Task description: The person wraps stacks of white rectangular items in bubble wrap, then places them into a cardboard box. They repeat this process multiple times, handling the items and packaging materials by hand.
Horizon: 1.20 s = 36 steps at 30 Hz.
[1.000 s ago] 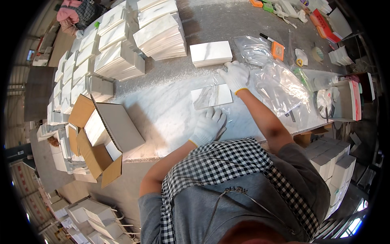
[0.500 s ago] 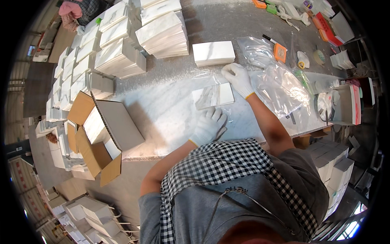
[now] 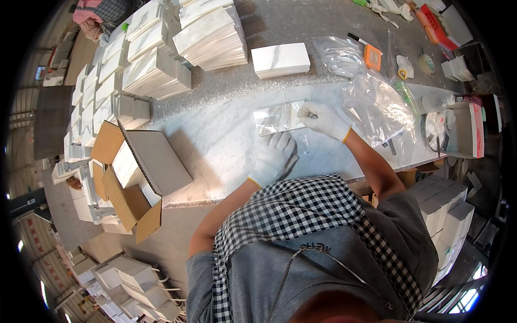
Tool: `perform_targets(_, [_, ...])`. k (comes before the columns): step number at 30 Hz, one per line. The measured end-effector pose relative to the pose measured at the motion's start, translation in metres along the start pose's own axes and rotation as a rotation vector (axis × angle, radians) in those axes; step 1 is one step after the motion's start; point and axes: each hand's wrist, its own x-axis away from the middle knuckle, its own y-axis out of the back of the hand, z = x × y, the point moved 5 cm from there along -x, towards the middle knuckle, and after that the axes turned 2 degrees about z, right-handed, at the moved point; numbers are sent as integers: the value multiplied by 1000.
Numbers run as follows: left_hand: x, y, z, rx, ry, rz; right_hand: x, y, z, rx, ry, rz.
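Tile [image 3: 280, 118] under clear film [image 3: 264, 126], flat on the desk [image 3: 223, 161]

White knit gloves on both hands. Right hand [image 3: 327, 119]: fingers bent in, held together at tile's right end, tips touching there; can't tell if clamped on film, tile edge or neither. Left hand [image 3: 273, 160]: fingers side by side, tips at tile's near edge, palm low toward the desk; can't tell if they grip anything. Tile lies just ahead of left fingertips, just left of right ones, grey-veined white, shiny film across top.

Small tile stack [image 3: 280, 60] beyond the fingers of both hands, near, not touched. Clear plastic bags [image 3: 377, 107] just right of right fingers, spread over the desk. Orange tape measure [image 3: 372, 57] and black-and-white marker [image 3: 357, 39] farther out, beyond and right of right fingers.

Open cardboard box [image 3: 161, 161] well left of left fingers, flaps out, white tiles [image 3: 125, 168] inside. Tall tile stacks [image 3: 156, 75] beyond and left of left fingers. Co-worker [image 3: 102, 19] past those, far left, partly cut off. Dark gap below left fingers, likely shadow, unclear.
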Motion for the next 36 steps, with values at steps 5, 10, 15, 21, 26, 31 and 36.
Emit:
perform_targets(5, [-1, 3, 2, 8, 3, -17, 4, 4, 15, 250, 87, -17])
perform_targets(10, [9, -8, 1, 51, 62, 256, 10, 3, 19, 295, 149, -57])
perform_targets(15, [-31, 32, 5, 48, 55, -66, 15, 3, 24, 278, 147, -37])
perform_targets(21, [-71, 24, 28, 78, 70, 59, 18, 0, 16, 267, 221, 50])
perform_targets(26, [-65, 15, 24, 39, -23, 115, 21, 25, 3, 668, 491, 200])
perform_targets(31, [-55, 13, 24, 36, -50, 99, -42, 84, 31, -95, -239, -46])
perform_targets(36, [-53, 9, 25, 0, -72, 86, -116, 103, 65, 889, 307, -151])
